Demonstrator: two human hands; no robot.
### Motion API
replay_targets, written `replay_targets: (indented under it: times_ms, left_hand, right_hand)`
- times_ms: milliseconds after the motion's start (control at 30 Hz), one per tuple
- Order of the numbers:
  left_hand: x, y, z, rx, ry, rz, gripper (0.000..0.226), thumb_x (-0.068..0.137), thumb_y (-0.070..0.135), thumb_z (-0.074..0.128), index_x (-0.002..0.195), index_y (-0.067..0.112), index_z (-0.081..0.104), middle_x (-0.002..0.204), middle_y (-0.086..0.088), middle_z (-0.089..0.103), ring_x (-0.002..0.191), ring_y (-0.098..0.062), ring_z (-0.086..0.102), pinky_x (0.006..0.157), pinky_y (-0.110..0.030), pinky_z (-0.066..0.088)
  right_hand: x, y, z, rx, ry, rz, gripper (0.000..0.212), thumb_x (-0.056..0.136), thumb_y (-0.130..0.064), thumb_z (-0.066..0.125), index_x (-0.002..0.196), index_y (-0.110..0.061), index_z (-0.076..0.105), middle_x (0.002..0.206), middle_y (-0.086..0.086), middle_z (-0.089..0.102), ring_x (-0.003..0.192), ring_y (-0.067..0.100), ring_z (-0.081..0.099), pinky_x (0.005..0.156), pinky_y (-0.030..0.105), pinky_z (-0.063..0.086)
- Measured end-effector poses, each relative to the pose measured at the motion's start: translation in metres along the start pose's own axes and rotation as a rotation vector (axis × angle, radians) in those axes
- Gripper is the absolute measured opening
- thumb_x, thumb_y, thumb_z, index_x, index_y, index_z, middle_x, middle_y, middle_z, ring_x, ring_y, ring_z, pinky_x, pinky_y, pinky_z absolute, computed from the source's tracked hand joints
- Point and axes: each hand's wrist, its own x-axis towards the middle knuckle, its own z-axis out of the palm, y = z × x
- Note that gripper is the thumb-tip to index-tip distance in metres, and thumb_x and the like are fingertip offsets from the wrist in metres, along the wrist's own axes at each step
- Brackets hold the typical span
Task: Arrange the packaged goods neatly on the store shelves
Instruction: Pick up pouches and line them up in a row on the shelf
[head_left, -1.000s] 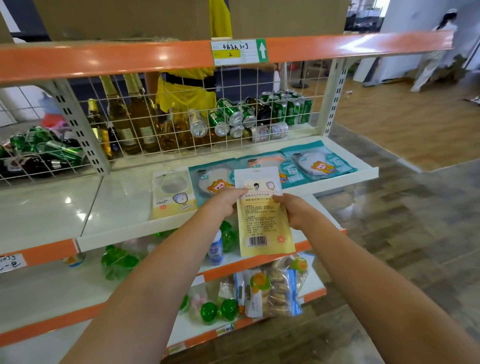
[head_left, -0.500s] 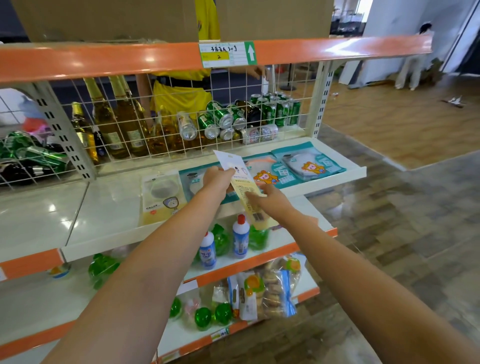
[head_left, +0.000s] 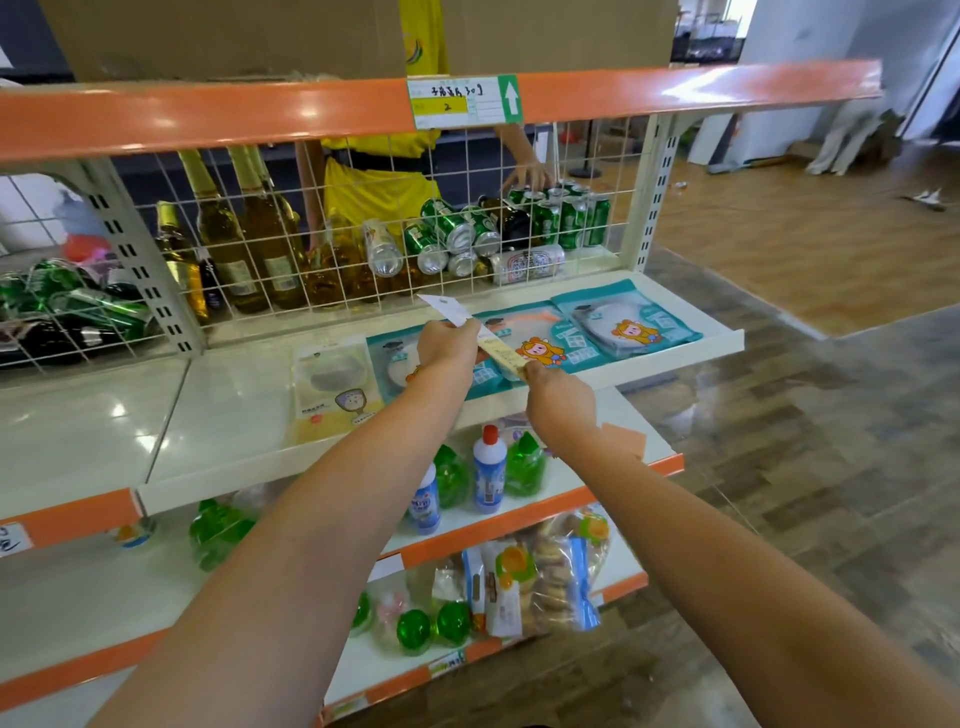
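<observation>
A flat yellow-and-white packet (head_left: 496, 347) is held nearly edge-on over the white middle shelf (head_left: 249, 415). My left hand (head_left: 448, 345) pinches its upper end and my right hand (head_left: 558, 402) pinches its lower end. Below it, three teal packets lie side by side on the shelf; the rightmost teal packet (head_left: 626, 325) shows fully, the others are partly hidden by my hands. A pale yellow packet (head_left: 335, 387) lies to their left.
Behind a wire grid (head_left: 363, 234) stand glass bottles (head_left: 244, 234) and green cans (head_left: 519, 223); a person in yellow reaches there. Lower shelves hold blue-white bottles (head_left: 485, 473), green pouches and snack bags (head_left: 535, 582). The left part of the middle shelf is bare.
The packet went from facing me upright to tilted flat and edge-on, carried up and forward over the teal packets. Both hands kept hold of it.
</observation>
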Motion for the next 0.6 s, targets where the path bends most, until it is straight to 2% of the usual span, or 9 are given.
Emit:
replay_targets:
  times_ms: [133, 233, 333, 433, 533, 600]
  left_hand:
    - [-0.002, 0.004, -0.002, 0.055, -0.006, 0.013, 0.014, 0.086, 0.02, 0.061, 0.094, 0.01, 0.055, 0.092, -0.009, 0.066, 0.073, -0.021, 0.065, 0.071, -0.031, 0.056]
    - [-0.002, 0.007, -0.007, 0.08, 0.014, 0.041, 0.023, 0.085, 0.033, 0.06, 0.097, 0.015, 0.051, 0.099, -0.007, 0.063, 0.087, -0.024, 0.063, 0.083, -0.038, 0.055]
    - [-0.001, 0.004, -0.015, 0.102, 0.059, 0.1, 0.025, 0.087, 0.044, 0.053, 0.089, 0.019, 0.049, 0.09, -0.003, 0.06, 0.09, -0.027, 0.062, 0.086, -0.04, 0.052]
    - [-0.001, -0.001, -0.029, 0.251, 0.1, 0.162, 0.021, 0.091, 0.04, 0.047, 0.093, 0.019, 0.049, 0.094, -0.003, 0.059, 0.09, -0.025, 0.059, 0.084, -0.038, 0.049]
    - [0.003, -0.011, -0.048, 0.477, 0.104, 0.252, 0.019, 0.093, 0.032, 0.047, 0.103, 0.016, 0.052, 0.1, 0.0, 0.058, 0.088, -0.019, 0.055, 0.078, -0.033, 0.046]
    - [0.01, -0.021, -0.062, 0.623, 0.084, 0.326, 0.019, 0.094, 0.03, 0.049, 0.104, 0.014, 0.053, 0.104, -0.002, 0.06, 0.093, -0.021, 0.058, 0.079, -0.034, 0.046]
  right_hand:
    - [0.003, 0.003, -0.001, -0.034, 0.038, -0.032, 0.034, 0.093, -0.001, 0.04, 0.125, -0.01, 0.047, 0.109, 0.013, 0.064, 0.095, 0.032, 0.063, 0.065, 0.031, 0.037]
    - [0.005, 0.003, -0.002, 0.014, 0.021, -0.036, 0.037, 0.095, -0.003, 0.041, 0.129, -0.014, 0.047, 0.108, 0.013, 0.064, 0.094, 0.031, 0.062, 0.066, 0.031, 0.038]
    - [0.007, 0.002, -0.004, 0.104, -0.016, -0.016, 0.036, 0.095, -0.007, 0.044, 0.129, -0.016, 0.05, 0.107, 0.014, 0.064, 0.096, 0.031, 0.061, 0.068, 0.031, 0.04]
    - [0.009, 0.003, -0.004, 0.257, -0.047, 0.011, 0.034, 0.092, -0.003, 0.044, 0.124, -0.009, 0.055, 0.11, 0.017, 0.064, 0.1, 0.034, 0.06, 0.072, 0.032, 0.043]
    - [0.012, 0.006, -0.002, 0.481, -0.05, 0.046, 0.027, 0.093, -0.003, 0.044, 0.115, -0.001, 0.059, 0.108, 0.02, 0.063, 0.099, 0.035, 0.058, 0.068, 0.028, 0.037]
    - [0.014, 0.006, 0.001, 0.696, -0.087, 0.118, 0.027, 0.093, -0.006, 0.047, 0.117, -0.003, 0.06, 0.104, 0.015, 0.063, 0.096, 0.029, 0.056, 0.069, 0.028, 0.04]
